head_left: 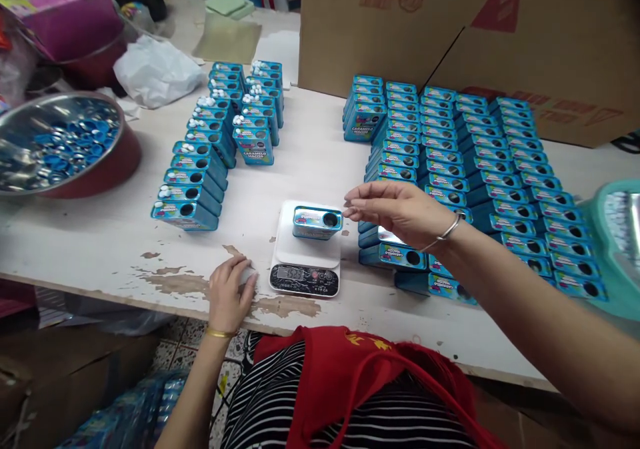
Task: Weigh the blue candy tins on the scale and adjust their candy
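A blue candy tin (pixel 317 224) with a round dark hole in its top stands on a small white digital scale (pixel 306 256). The display is lit, but its digits are hard to read. My right hand (pixel 400 210) hovers at the tin's right end, fingertips pinched together beside the hole; whatever they may hold is hidden. At the table's front edge, left of the scale, my left hand (pixel 231 292) rests on the surface, fingers loosely bent and thumb apart, holding nothing.
Rows of blue tins (pixel 187 212), several topped with white candies, stand left. Many more holed tins (pixel 495 196) fill the right, beside a teal basin (pixel 613 242). A metal bowl (pixel 127 146) holds blue caps. Behind stands a large cardboard box (pixel 380 36).
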Demonstrator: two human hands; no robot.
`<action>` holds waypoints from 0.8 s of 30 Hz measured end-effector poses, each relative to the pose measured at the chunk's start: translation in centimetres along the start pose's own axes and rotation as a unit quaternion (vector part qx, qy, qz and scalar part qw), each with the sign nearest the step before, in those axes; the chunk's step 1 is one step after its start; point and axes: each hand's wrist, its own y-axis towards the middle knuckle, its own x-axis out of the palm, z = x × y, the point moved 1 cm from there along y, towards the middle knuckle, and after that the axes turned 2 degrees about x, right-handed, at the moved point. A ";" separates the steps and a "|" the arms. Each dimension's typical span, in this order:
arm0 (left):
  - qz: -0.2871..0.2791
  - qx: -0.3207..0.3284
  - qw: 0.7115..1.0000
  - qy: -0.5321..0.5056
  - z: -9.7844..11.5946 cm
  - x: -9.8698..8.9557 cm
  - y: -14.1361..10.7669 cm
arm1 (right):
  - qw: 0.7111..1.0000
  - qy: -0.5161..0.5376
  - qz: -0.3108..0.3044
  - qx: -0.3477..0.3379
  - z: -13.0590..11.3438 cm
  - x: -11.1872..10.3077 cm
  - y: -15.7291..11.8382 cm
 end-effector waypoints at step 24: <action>0.009 0.009 1.000 0.010 -0.2 0.1 0.3 | 0.867 -0.437 0.039 -0.236 -0.7 3.2 0.6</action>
